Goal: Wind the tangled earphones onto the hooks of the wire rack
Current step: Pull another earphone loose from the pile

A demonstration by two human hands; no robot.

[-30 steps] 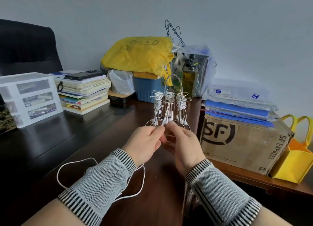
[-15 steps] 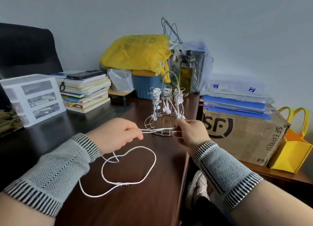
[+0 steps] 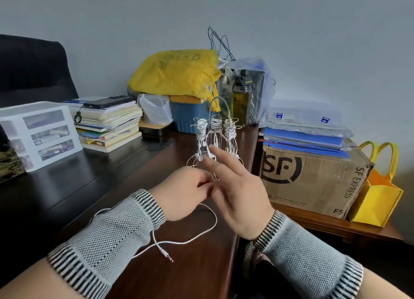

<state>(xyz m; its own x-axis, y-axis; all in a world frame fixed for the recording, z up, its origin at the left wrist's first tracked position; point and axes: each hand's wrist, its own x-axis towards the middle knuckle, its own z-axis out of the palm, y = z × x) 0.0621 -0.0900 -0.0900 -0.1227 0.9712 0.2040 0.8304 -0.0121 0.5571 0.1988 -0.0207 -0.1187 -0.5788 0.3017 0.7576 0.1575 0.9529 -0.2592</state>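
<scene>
We found both hands raised together just in front of the wire rack point(image 3: 214, 141), over the dark wooden desk point(image 3: 139, 177). The left hand point(image 3: 183, 192) was curled, its fingertips pinching the white earphone cable point(image 3: 201, 233) near the rack's base. The right hand point(image 3: 240, 193) was spread, fingers straight and fanned upward, blurred; we could not tell whether its thumb touched the cable. From the left hand the cable ran down in a loose loop on the desk, passed under the left sleeve point(image 3: 107, 240), and ended in a jack plug point(image 3: 167, 255) lying on the wood. The rack stood upright, three hooks already wrapped in white earphones. An SF cardboard box point(image 3: 313, 177) sat to its right, a book stack point(image 3: 109, 124) to its left.
</scene>
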